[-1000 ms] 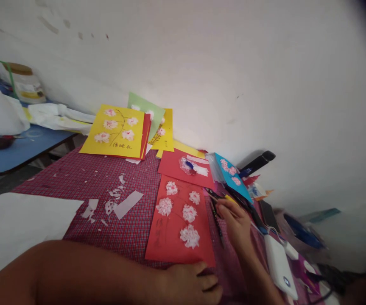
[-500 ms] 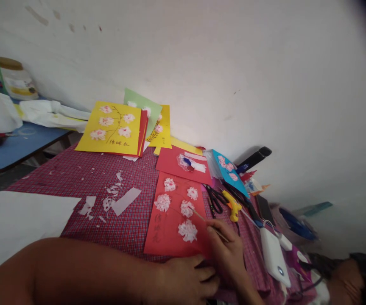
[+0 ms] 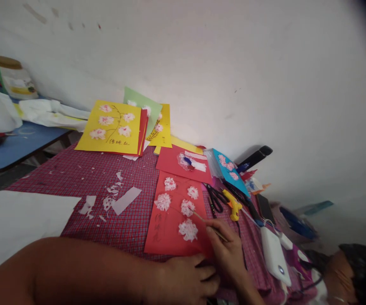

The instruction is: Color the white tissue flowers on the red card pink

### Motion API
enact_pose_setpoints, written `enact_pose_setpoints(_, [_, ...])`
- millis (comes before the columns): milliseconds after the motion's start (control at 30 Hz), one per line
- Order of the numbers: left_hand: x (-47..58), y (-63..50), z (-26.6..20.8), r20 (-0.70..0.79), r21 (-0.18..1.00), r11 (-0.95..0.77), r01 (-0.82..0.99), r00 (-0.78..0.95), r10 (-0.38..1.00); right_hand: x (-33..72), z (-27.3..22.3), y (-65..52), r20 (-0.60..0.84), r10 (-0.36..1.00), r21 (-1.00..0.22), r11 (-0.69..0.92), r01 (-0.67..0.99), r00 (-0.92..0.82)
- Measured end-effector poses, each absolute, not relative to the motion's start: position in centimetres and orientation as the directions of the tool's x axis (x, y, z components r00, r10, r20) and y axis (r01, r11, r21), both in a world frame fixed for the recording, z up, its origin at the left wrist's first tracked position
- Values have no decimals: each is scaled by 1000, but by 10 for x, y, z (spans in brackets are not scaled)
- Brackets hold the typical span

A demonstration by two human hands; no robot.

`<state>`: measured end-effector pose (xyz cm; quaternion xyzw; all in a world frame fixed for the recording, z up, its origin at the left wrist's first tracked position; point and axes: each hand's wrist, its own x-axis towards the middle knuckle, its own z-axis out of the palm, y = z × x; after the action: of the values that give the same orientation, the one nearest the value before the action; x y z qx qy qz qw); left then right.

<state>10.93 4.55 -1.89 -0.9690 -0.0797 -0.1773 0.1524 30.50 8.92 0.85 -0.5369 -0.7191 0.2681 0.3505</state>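
Observation:
A red card (image 3: 178, 199) lies on the checked cloth, with several crumpled white-and-pink paper flowers (image 3: 188, 230) and handwriting on it. My right hand (image 3: 225, 241) is closed round a thin stick (image 3: 219, 234), whose far end touches the middle-right flower (image 3: 187, 208). What kind of tip the stick has is too small to tell. My left hand (image 3: 189, 275) lies at the card's lower edge, fingers apart and holding nothing. Just above lies another red card (image 3: 171, 163) bearing paper strips and a small dark-blue and red blot.
Yellow flower cards (image 3: 89, 142) and a green card (image 3: 152, 106) stand by the wall. Paper scraps (image 3: 127, 201) lie left. Right of the card are black scissors (image 3: 216, 199), a yellow glue gun (image 3: 233, 205), a blue card (image 3: 238, 183) and a white power bank (image 3: 275, 256). Another person (image 3: 340, 271) is at lower right.
Both my hands and the stick stay almost in place, the stick's end still at the same flower. The other person at lower right has shifted and shows a little more.

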Motion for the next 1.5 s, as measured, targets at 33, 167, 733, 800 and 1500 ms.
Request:
enact_pose_setpoints(33, [109,46,-19,364,-267,-941,207,926,100,307,7,89,210,962,-763,274,585,-177])
enact_pose_setpoints(167, [110,45,-20,410,-248,-944,219,906,103,315,2,87,243,961,-768,276,578,-136])
enact_pose_setpoints(733, [108,45,-14,384,-233,-949,215,917,114,315,1,92,248,962,-768,268,582,-115])
enact_pose_setpoints(800, [108,45,-16,413,-225,-950,216,904,108,316,1,90,250,961,-768,272,579,-119])
enact_pose_setpoints(1500, [109,45,-16,410,-233,-946,226,905,116,298,9,98,222,966,-792,257,554,-130])
